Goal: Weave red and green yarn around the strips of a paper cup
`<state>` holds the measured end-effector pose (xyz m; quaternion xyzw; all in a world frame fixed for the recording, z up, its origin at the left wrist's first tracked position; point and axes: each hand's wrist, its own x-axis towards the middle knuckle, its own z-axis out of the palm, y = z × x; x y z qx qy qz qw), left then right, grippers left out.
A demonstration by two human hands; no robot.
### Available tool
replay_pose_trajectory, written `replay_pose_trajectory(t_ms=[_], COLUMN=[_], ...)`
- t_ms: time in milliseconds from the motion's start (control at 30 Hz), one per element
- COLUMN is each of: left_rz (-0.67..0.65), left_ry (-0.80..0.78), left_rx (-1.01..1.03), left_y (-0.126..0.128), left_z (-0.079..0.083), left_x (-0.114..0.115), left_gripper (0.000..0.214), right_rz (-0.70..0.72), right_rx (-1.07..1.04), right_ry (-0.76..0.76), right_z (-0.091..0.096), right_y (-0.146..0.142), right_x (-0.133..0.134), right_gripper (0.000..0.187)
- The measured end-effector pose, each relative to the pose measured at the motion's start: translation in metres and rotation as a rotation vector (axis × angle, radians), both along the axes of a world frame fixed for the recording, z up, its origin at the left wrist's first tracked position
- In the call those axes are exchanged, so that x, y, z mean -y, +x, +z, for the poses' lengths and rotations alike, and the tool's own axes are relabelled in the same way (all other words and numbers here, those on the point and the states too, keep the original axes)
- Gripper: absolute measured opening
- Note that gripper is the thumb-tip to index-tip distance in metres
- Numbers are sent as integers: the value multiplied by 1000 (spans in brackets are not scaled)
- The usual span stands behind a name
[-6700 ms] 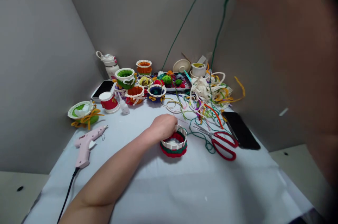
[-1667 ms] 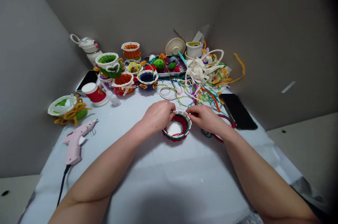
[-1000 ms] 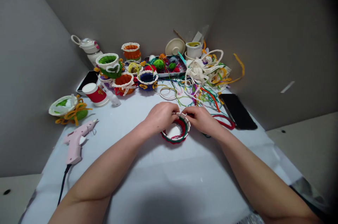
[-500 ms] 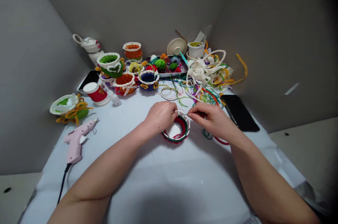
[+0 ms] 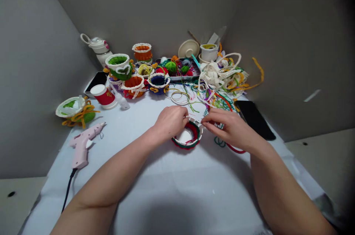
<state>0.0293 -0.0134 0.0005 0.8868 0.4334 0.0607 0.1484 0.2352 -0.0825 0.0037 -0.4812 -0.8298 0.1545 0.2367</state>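
The left hand point(image 5: 171, 122) holds the white slotted rim of a small woven yarn basket point(image 5: 187, 143), which stands on the white table cover point(image 5: 166, 198). The right hand point(image 5: 231, 128) pinches a thin pale strip point(image 5: 195, 120) just above the rim, and red scissor handles point(image 5: 235, 149) lie close under this hand.

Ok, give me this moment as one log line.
left hand: on rim of red-and-green woven basket | right hand: at thin white strand above rim

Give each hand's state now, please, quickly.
Left hand: closed, on the rim of the red-and-green basket.
Right hand: closed, pinching something thin; cannot tell what.
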Motion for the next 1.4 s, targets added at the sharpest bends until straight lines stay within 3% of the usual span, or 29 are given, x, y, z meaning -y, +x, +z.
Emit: replay_pose_trajectory(t_ms=[167, 400, 667, 833, 1000, 1167, 1400], left_rz=[4, -20, -95, -154, -94, -106, -90], left_ry=[-17, -32, -107, -176, -163, -116, -120], left_rx=[15, 20, -18, 142, 136, 125, 110], left_y=[0, -1, -11, -8, -3, -5, -5], left_z=[1, 1, 15, 8, 2, -1, -1], left_x=[-1, -3, 0, 0, -1, -5, -6], left_gripper=[21, 20, 23, 23, 14, 17, 18], right_rz=[-11, -91, -199, -241, -261, -340, -346], right_rx=[-9, 123, 11, -74, -145, -145, -136], right_ry=[-40, -207, -151, -147, -137, -114, -108], right_z=[-6, -21, -33, -43, -46, -45, -42], right_y=[9, 5, -14, -22, -25, -25, -23], right_x=[-5, -13, -14, -17, -18, -18, -16], right_gripper=[18, 19, 21, 21, 20, 18, 19])
